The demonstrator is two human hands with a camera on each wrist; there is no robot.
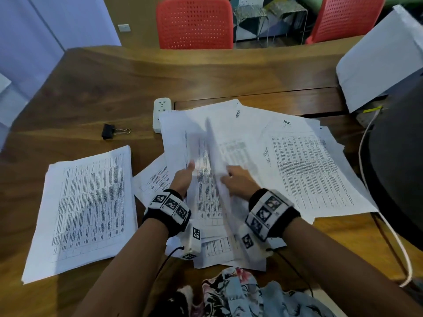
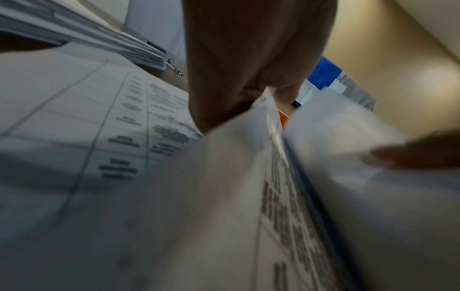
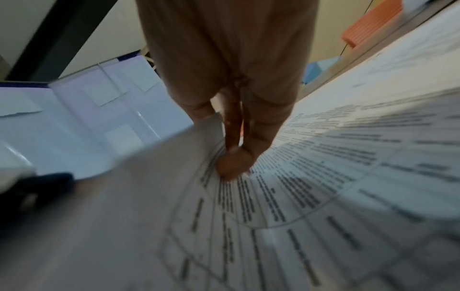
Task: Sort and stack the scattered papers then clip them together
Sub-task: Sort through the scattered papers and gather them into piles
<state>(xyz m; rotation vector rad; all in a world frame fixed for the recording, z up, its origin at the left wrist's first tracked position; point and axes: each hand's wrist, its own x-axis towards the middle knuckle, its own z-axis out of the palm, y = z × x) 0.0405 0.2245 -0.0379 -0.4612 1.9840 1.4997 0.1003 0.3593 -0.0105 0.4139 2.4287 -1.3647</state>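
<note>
Left hand (image 1: 183,177) and right hand (image 1: 238,179) each pinch sheets lifted from the scattered papers (image 1: 297,161) mid-tabletop. Sorted stack (image 1: 87,207) sits left; binder clip (image 1: 109,131) unused. Roughly halfway, I'd judge.

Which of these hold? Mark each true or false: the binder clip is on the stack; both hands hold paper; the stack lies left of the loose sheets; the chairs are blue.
1. The binder clip is clamped on the stacked papers. False: it lies apart on the table.
2. The left hand and right hand both hold a lifted sheet. True.
3. The stack lies left of the loose sheets. True.
4. The chairs are blue. False: red.
</note>
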